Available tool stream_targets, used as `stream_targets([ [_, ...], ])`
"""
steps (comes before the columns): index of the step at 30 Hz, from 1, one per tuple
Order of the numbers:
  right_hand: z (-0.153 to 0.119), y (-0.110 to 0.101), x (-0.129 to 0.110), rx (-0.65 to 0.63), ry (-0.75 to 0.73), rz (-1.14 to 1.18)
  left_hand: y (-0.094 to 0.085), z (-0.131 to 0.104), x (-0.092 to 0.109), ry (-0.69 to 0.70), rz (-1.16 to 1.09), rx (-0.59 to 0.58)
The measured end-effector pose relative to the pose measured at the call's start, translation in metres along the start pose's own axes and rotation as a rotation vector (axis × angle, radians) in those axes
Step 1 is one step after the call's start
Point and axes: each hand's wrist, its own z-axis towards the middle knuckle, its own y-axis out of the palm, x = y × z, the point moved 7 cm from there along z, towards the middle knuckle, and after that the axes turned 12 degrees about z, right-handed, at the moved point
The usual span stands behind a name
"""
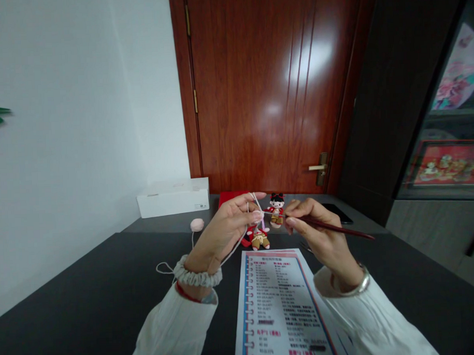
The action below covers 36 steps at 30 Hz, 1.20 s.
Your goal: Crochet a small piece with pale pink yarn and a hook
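While my L hand [228, 225] pinches the pale yarn piece [262, 214] near the hook's [344, 229] tip, my R hand [320, 224] grips its handle; yarn's prob. soft, v. light, best pinched by edge.

The head camera looks forward and down from just above left hand [225, 223] and right hand [325, 230].

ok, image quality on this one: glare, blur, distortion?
Head view: bright glare patches on the door; head view: the dark cabinet leans outward, probably wide-angle distortion; head view: fine print on the sheet is too soft to read reliably; head view: pale stitches at the left fingers are too small to resolve.
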Motion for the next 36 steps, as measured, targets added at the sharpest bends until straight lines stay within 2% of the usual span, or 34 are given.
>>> stream_targets([
  [7,-0.002,-0.001,-0.004,-0.065,0.011,-0.065,-0.003,0.000,-0.008,-0.101,-0.002,-0.055],
  [12,0.002,-0.003,0.006,-0.022,0.072,0.167,-0.001,-0.001,-0.005,-0.084,0.041,-0.056],
  [17,0.006,0.002,0.025,0.090,0.244,0.458,0.001,-0.003,0.006,0.089,0.158,0.080],
  [21,0.007,0.007,0.035,0.199,0.337,0.574,0.000,-0.005,0.013,0.204,0.287,0.233],
  [23,0.006,0.009,0.039,0.254,0.361,0.590,0.001,-0.006,0.015,0.229,0.329,0.262],
  [28,0.002,0.012,0.044,0.351,0.374,0.627,0.002,-0.005,0.012,0.208,0.313,0.235],
  [33,0.002,0.018,0.043,0.329,0.378,0.650,0.004,-0.002,0.004,0.142,0.269,0.151],
  [36,0.003,0.017,0.039,0.308,0.336,0.603,0.003,-0.003,0.006,0.142,0.278,0.183],
])
